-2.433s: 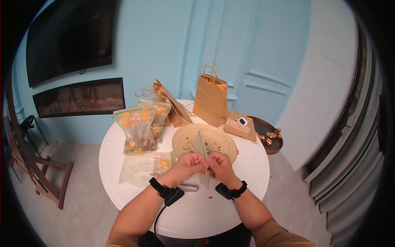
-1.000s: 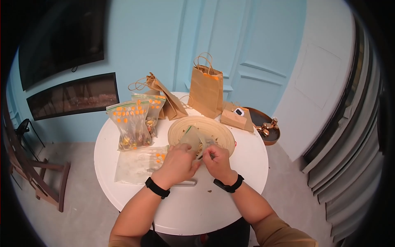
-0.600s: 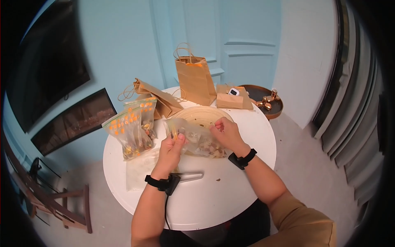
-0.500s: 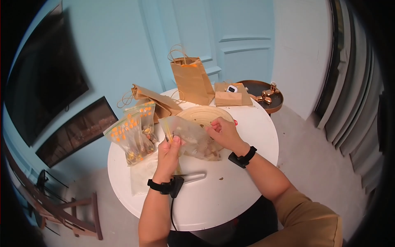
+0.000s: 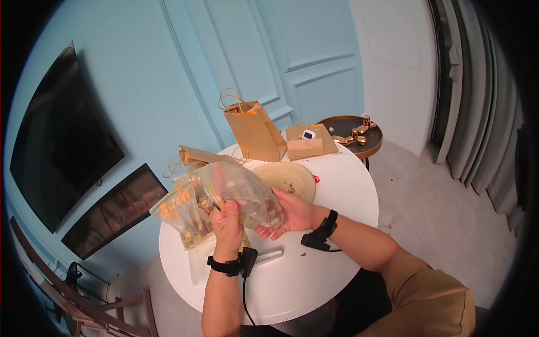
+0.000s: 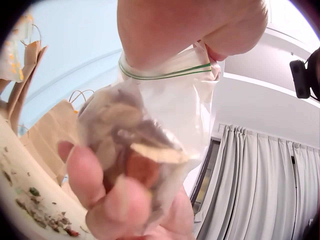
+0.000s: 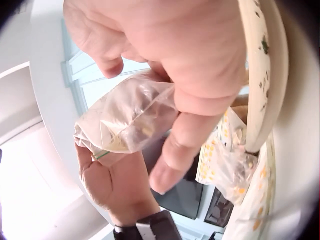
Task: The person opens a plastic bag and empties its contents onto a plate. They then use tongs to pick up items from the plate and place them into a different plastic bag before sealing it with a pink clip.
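My left hand point(image 5: 228, 226) grips the top of a clear zip bag point(image 5: 250, 194), below its green-edged seal. Dried pieces in brown, cream and reddish tones, like tea or soup ingredients, lie in the bag's lower end point(image 6: 132, 142). My right hand point(image 5: 296, 213) is palm up under that end, fingers extended along it and thumb raised on the near side. The bag is tilted, held above the table, and its seal line point(image 6: 167, 74) faces the left hand. Behind it lies a round woven tray point(image 5: 306, 182) with small crumbs on it.
More filled zip bags with orange dots point(image 5: 178, 210) stand at the left. A flat bag point(image 5: 201, 261) and a silver loop-shaped tool point(image 5: 270, 256) lie in front. Brown paper bags point(image 5: 255, 132) and a white timer point(image 5: 308, 135) are at the back of the white table point(image 5: 314, 275).
The bag has been lifted from over the tray and moved left, upright to tilted. My right hand has gone from pinching near the bag's edge to lying under it. The head view has turned.
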{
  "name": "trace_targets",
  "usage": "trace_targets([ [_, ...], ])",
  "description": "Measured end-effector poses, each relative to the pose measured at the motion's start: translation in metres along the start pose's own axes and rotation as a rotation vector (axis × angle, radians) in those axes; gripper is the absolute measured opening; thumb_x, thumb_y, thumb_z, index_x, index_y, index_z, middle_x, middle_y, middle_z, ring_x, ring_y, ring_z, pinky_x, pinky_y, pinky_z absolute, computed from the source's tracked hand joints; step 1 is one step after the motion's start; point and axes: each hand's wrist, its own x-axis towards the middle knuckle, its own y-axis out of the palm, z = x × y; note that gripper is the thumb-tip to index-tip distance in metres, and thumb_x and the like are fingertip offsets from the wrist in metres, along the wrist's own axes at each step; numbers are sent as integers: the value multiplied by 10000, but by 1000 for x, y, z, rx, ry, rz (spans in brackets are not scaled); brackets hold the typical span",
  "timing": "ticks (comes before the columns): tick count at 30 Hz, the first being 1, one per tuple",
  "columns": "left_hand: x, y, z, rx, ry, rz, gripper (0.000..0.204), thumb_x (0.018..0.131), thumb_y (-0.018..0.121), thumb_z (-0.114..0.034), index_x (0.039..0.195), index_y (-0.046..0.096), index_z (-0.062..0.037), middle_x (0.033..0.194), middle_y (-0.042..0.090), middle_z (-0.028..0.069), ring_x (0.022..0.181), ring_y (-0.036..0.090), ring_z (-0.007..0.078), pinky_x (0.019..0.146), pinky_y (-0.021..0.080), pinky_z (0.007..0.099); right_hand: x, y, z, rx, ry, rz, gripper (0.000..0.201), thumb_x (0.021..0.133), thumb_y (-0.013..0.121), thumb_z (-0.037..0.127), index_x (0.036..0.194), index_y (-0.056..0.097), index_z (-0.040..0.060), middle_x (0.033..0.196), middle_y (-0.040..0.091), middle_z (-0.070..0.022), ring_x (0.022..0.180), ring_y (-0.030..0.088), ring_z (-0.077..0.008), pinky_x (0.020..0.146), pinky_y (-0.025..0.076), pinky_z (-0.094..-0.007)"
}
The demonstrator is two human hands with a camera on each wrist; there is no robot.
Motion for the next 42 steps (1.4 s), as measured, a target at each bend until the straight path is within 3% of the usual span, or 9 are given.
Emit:
trace_targets([
  [1,5,5,-2,50,-10,3,279,1032,572,-303,1067,637,-35,1042,631,6,965,547,103,879,427,274,0,4,-3,64,-39,0,635,1011,377,606,1389,470,105,1159,672,-165,910,721,-311,733,615,-414],
  [7,8,-14,13,367,-129,49,259,1002,625,-227,1067,662,21,961,647,-11,875,549,70,789,430,235,-5,-54,10,-35,-344,-425,385,945,653,403,1164,590,93,970,700,-92,642,673,-196,505,538,-316],
  [9,3,-23,31,362,-121,13,200,988,643,-176,1050,675,12,927,660,-17,859,566,63,772,447,234,-15,-44,27,-192,-514,-592,341,926,689,351,1134,616,90,937,694,-60,589,628,-139,461,484,-252],
  [12,-4,-27,42,313,-453,6,107,967,653,-101,1002,680,-3,915,678,0,872,598,67,800,465,226,-25,-49,39,-366,-599,-875,308,920,708,268,1143,614,78,922,677,-35,592,634,-104,459,477,-208],
  [15,-5,-31,54,198,-526,35,108,964,647,-94,1044,655,-22,992,711,46,930,646,96,846,486,225,-31,-56,42,-557,-620,-985,388,857,772,308,1118,634,55,903,689,-39,580,617,-100,464,465,-214],
  [23,-13,-33,50,55,-665,18,291,980,607,-103,1254,543,-28,1125,705,109,1048,671,175,912,497,275,-37,-49,50,-829,-592,-1122,337,853,770,241,1091,667,27,806,677,-19,553,578,-64,464,431,-196],
  [28,-18,-30,49,98,-665,31,268,958,615,-56,1216,571,2,1118,702,117,1051,665,163,908,503,278,-33,-57,47,-890,-619,-1104,377,808,809,212,1079,670,-12,788,670,-11,543,561,-66,494,440,-227],
  [37,-20,-34,51,127,-594,-68,183,900,642,10,1083,627,16,1000,690,63,925,646,112,864,512,240,-25,-48,42,-894,-813,-1080,514,812,818,87,1244,567,-30,1087,694,-76,974,660,-117,840,541,-247],
  [42,-22,-33,50,117,-606,-81,170,885,654,15,1053,627,19,972,673,43,899,626,91,847,506,230,-21,-47,37,-887,-861,-1007,522,827,806,76,1264,548,-45,1145,670,-103,1013,653,-136,859,546,-265],
])
